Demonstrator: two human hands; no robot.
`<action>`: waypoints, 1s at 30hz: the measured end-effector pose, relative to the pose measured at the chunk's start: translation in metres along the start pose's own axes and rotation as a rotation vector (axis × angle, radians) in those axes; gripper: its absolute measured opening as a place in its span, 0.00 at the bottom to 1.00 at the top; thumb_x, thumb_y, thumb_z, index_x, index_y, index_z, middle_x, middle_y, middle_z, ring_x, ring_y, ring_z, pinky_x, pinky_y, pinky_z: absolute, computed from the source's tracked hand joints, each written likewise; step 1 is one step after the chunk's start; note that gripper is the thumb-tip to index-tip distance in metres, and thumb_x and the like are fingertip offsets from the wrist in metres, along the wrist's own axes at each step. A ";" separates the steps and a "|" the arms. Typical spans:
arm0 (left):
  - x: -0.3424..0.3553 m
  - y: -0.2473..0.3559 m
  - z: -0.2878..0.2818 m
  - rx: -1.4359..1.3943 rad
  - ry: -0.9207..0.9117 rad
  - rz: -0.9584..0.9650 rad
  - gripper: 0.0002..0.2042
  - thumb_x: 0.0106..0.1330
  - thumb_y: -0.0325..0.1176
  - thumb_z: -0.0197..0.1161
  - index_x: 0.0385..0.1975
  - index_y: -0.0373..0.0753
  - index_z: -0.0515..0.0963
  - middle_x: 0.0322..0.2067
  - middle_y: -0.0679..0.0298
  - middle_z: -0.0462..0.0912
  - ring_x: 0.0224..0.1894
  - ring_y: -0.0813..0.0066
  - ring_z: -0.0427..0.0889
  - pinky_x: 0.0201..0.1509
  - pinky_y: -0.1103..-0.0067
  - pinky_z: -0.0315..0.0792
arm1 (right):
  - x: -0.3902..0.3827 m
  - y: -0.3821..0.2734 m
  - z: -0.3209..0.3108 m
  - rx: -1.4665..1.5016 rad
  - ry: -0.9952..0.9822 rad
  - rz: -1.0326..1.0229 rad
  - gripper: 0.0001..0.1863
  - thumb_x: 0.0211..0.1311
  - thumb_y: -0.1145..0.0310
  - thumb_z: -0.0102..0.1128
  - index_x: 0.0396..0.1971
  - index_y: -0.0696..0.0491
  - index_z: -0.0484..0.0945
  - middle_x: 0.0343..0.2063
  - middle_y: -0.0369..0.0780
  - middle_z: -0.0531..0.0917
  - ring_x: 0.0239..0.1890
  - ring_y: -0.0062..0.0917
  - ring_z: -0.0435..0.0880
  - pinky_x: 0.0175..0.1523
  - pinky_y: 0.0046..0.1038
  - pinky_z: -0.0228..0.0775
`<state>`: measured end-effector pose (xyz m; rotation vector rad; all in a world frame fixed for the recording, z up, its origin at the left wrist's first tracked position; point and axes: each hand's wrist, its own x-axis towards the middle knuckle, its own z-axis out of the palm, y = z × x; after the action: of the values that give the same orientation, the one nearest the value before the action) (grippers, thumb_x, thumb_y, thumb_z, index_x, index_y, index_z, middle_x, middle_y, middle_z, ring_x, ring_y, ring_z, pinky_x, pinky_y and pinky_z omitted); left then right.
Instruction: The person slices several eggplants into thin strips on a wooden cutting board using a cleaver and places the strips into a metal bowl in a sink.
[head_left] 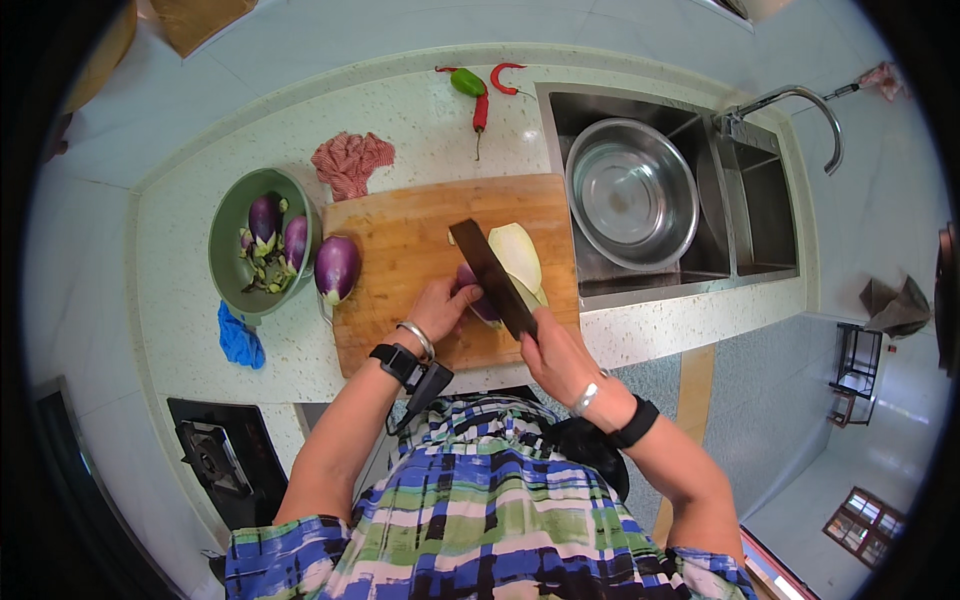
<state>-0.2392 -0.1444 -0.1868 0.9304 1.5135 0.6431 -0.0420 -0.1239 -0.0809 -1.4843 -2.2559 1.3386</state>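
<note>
My right hand (555, 355) grips the handle of a dark cleaver (483, 265), its broad blade angled up-left over the wooden cutting board (395, 225). My left hand (438, 308) holds a purple eggplant piece (470, 278), fingers curled beside the blade, which partly hides the piece. Pale cut eggplant slices (515, 255) lie just right of the blade. A whole purple eggplant (338, 265) rests at the board's left edge.
A green bowl (230, 255) holds eggplants and trimmings, near a blue crumpled item (240, 342) and red checked cloth (350, 160). Peppers (467, 82) lie behind the board. Right is a sink (745, 200) with a steel basin (630, 195); lower left, a gas hob (225, 460).
</note>
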 end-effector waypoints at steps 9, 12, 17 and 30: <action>-0.003 0.001 0.001 -0.037 0.027 -0.022 0.18 0.63 0.44 0.55 0.26 0.31 0.75 0.14 0.63 0.75 0.13 0.75 0.74 0.18 0.80 0.67 | -0.007 -0.004 -0.008 0.043 -0.066 0.058 0.10 0.58 0.70 0.48 0.32 0.62 0.64 0.22 0.57 0.75 0.29 0.55 0.73 0.32 0.45 0.63; -0.001 -0.005 0.002 -0.010 0.036 0.047 0.18 0.63 0.44 0.55 0.26 0.31 0.75 0.14 0.63 0.74 0.13 0.76 0.74 0.18 0.80 0.67 | -0.013 -0.003 -0.008 0.057 -0.095 0.106 0.10 0.58 0.70 0.48 0.32 0.62 0.65 0.21 0.57 0.75 0.29 0.54 0.73 0.32 0.44 0.63; -0.005 0.011 0.004 0.024 0.059 0.007 0.16 0.63 0.42 0.55 0.27 0.31 0.75 0.14 0.63 0.75 0.12 0.75 0.74 0.18 0.79 0.68 | 0.018 0.001 0.019 -0.022 -0.008 0.057 0.09 0.57 0.73 0.48 0.31 0.63 0.63 0.21 0.58 0.75 0.27 0.55 0.74 0.34 0.48 0.64; -0.002 -0.003 0.005 0.136 0.102 0.095 0.17 0.61 0.43 0.57 0.29 0.31 0.75 0.15 0.58 0.76 0.16 0.67 0.77 0.23 0.74 0.69 | 0.004 0.017 0.038 -0.069 -0.063 0.092 0.08 0.57 0.73 0.48 0.30 0.62 0.63 0.19 0.57 0.75 0.26 0.54 0.74 0.29 0.49 0.63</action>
<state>-0.2352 -0.1481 -0.1894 1.0925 1.6270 0.6706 -0.0523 -0.1414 -0.1169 -1.6086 -2.3208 1.3642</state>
